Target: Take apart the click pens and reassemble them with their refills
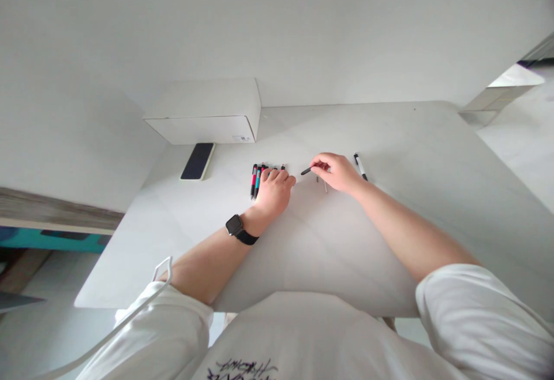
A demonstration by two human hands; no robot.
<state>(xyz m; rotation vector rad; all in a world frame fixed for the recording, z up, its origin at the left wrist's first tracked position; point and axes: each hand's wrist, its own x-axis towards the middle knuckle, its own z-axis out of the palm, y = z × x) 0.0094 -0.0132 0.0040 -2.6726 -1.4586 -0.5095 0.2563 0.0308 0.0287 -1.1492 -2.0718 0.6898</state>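
Observation:
Several pens (254, 181) with red, teal and black parts lie side by side near the table's middle. My left hand (276, 188) rests over the right part of this row, fingers curled down and hiding some pens. Whether it grips something is hidden. To its right, my right hand (335, 171) pinches a slim black pen part (306, 170) between thumb and fingers, its dark tip pointing left. Below that hand, a small dark piece (317, 179) and a thin pale stick (326, 187) lie on the table. A white-and-black pen (360, 166) lies beyond the right wrist.
A white box (203, 129) stands against the wall at the back left of the white table (311, 264). In front of it lies a phone (198, 161) with a dark screen. A white cable (125, 325) runs beside my left sleeve. My left wrist wears a black watch (234, 225).

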